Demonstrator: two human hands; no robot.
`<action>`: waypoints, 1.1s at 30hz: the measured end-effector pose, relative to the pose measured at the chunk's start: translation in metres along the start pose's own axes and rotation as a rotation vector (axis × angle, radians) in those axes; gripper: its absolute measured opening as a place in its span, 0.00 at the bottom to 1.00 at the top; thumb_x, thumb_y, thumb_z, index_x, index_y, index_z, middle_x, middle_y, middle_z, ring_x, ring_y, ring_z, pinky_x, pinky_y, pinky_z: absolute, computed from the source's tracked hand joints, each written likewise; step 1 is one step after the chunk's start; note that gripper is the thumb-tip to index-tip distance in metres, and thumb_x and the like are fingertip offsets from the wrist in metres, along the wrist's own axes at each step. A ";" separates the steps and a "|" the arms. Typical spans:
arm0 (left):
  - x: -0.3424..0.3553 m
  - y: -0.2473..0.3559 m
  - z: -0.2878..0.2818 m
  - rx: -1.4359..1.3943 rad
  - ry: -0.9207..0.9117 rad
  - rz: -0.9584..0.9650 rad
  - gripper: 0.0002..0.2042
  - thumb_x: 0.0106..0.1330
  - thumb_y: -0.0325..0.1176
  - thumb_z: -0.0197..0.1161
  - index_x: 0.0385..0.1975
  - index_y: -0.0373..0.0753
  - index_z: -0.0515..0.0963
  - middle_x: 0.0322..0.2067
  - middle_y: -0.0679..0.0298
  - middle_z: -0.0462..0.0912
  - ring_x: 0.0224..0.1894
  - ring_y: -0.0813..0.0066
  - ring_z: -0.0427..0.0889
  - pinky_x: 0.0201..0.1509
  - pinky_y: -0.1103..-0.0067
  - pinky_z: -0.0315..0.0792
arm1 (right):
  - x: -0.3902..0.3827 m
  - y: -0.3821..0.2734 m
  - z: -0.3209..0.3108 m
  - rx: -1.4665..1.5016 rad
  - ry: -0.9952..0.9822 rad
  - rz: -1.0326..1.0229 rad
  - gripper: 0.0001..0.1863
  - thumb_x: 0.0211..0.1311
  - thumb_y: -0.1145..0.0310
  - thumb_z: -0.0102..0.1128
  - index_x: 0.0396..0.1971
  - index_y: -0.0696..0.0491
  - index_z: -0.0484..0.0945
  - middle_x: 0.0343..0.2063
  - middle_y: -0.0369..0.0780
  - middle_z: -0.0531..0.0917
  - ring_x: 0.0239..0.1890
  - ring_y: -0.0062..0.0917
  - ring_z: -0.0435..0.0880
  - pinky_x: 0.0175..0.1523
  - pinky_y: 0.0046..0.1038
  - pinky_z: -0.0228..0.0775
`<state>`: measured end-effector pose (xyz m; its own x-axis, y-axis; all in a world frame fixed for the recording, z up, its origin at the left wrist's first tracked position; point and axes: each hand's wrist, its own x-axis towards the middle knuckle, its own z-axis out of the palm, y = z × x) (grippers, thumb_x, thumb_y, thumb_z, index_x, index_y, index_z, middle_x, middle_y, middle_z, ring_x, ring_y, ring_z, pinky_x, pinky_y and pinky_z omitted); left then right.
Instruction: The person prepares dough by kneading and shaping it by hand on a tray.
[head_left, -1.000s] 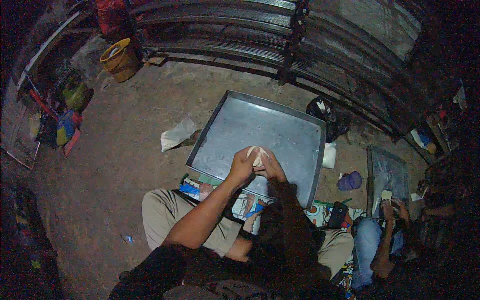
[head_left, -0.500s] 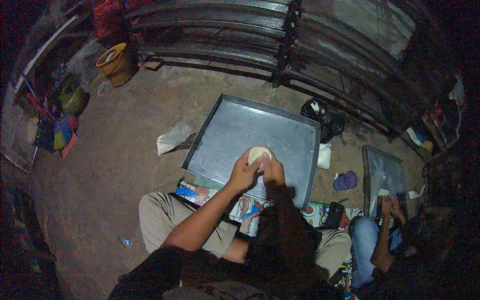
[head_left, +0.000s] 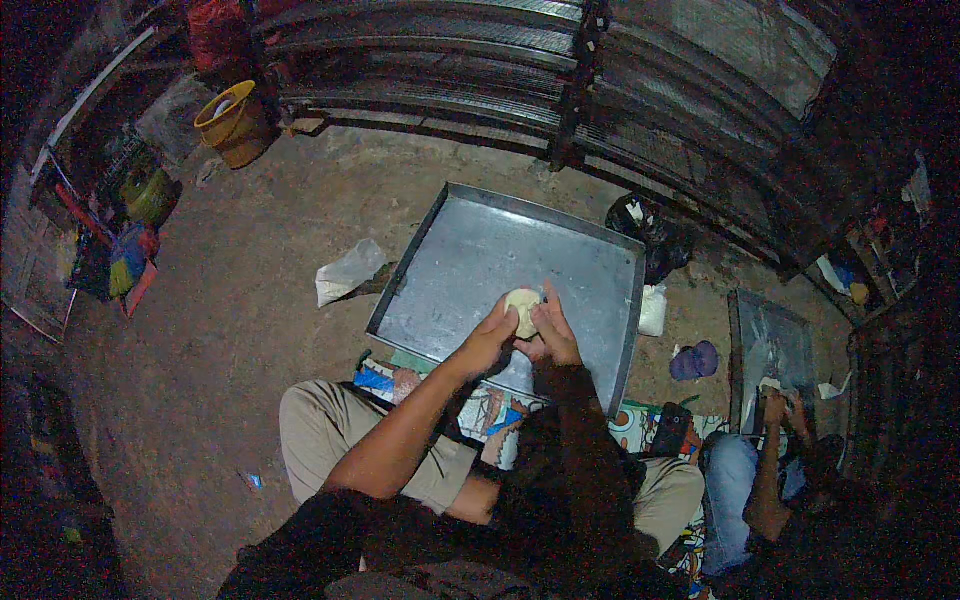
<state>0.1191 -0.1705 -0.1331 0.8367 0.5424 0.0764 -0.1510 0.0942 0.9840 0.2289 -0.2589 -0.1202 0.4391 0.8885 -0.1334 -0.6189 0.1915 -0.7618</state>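
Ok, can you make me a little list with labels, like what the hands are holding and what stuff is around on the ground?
Left hand: cups the pale dough ball from the left
Right hand: grips the same ball from the right
Under the hands: big metal tray, lying on the dirt floor
Beside the tray: white bag on its left, black bag at its far right corner
Far left: yellow bucket
On the right: another person's hands at a second tray

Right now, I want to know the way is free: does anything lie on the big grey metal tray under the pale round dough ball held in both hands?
Nothing visible does. The left hand and right hand cup the pale round dough ball just above the big grey metal tray, whose surface beneath looks bare.
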 end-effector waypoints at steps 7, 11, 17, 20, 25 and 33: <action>0.002 0.000 0.007 0.579 0.011 0.117 0.33 0.76 0.53 0.40 0.74 0.46 0.41 0.73 0.53 0.47 0.75 0.46 0.32 0.72 0.52 0.28 | 0.041 0.075 -0.095 -0.382 -0.154 -0.075 0.25 0.69 0.63 0.56 0.62 0.56 0.65 0.36 0.41 0.77 0.33 0.26 0.80 0.34 0.30 0.73; -0.002 0.008 0.000 0.632 -0.044 0.174 0.32 0.75 0.52 0.42 0.74 0.44 0.46 0.72 0.52 0.52 0.75 0.50 0.41 0.74 0.59 0.38 | 0.018 0.018 -0.039 -0.630 0.028 0.001 0.22 0.67 0.52 0.58 0.45 0.57 0.80 0.24 0.38 0.83 0.22 0.24 0.80 0.31 0.29 0.73; 0.005 0.011 -0.016 -0.463 -0.325 0.055 0.28 0.77 0.51 0.40 0.65 0.34 0.64 0.62 0.53 0.71 0.57 0.62 0.75 0.60 0.70 0.71 | -0.015 -0.033 0.006 -0.446 -0.120 0.208 0.20 0.63 0.57 0.59 0.41 0.62 0.77 0.27 0.46 0.84 0.24 0.32 0.85 0.29 0.28 0.79; 0.000 0.011 -0.003 -0.445 -0.053 -0.026 0.26 0.76 0.54 0.40 0.47 0.34 0.73 0.46 0.51 0.82 0.41 0.65 0.82 0.46 0.72 0.78 | -0.018 -0.032 0.021 -0.426 -0.241 0.278 0.22 0.66 0.54 0.56 0.43 0.61 0.75 0.27 0.45 0.84 0.23 0.31 0.84 0.28 0.28 0.79; 0.003 0.014 -0.003 -0.566 0.279 -0.173 0.26 0.74 0.55 0.46 0.25 0.37 0.73 0.28 0.55 0.81 0.33 0.66 0.81 0.38 0.72 0.76 | -0.010 -0.012 0.014 -0.283 -0.318 0.479 0.24 0.70 0.50 0.51 0.45 0.59 0.74 0.28 0.43 0.82 0.25 0.31 0.83 0.33 0.29 0.79; 0.009 0.016 -0.016 -0.807 0.352 -0.272 0.25 0.69 0.55 0.58 0.15 0.46 0.64 0.16 0.67 0.66 0.22 0.70 0.69 0.30 0.74 0.66 | -0.015 0.014 0.017 -1.172 -0.207 -0.295 0.17 0.58 0.56 0.70 0.28 0.56 0.80 0.19 0.36 0.82 0.23 0.19 0.81 0.30 0.26 0.72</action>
<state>0.1155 -0.1511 -0.1195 0.7090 0.6261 -0.3245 -0.4045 0.7380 0.5402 0.2026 -0.2624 -0.1183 0.2856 0.9444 0.1627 0.4940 0.0004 -0.8694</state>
